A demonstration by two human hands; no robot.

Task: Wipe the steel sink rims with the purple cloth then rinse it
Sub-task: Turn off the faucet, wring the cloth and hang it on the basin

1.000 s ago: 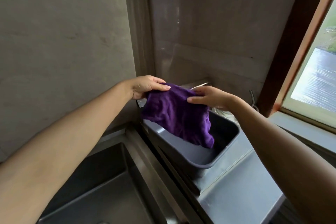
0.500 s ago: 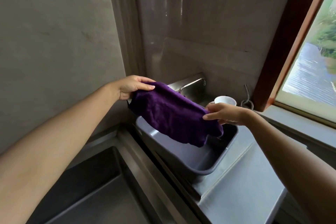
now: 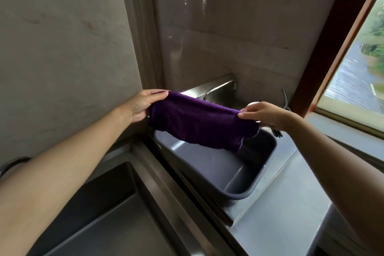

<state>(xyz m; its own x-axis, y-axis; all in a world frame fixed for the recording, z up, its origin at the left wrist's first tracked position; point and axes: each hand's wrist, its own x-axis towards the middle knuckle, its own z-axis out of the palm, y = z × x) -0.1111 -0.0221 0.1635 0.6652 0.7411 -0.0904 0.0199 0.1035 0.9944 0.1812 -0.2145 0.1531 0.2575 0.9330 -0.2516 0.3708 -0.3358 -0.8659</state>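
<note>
The cloth [image 3: 199, 122] hangs stretched over the tub [image 3: 268, 164], clear of its rim. The left hand [image 3: 143, 104] pinches the cloth end at the tub's far-left corner. The right hand [image 3: 264, 114] pinches the opposite end, fingers curled on the fabric. Fold the cloth into a flat pad, then press it evenly along the sink rim [image 3: 166, 183] left of the tub.
</note>
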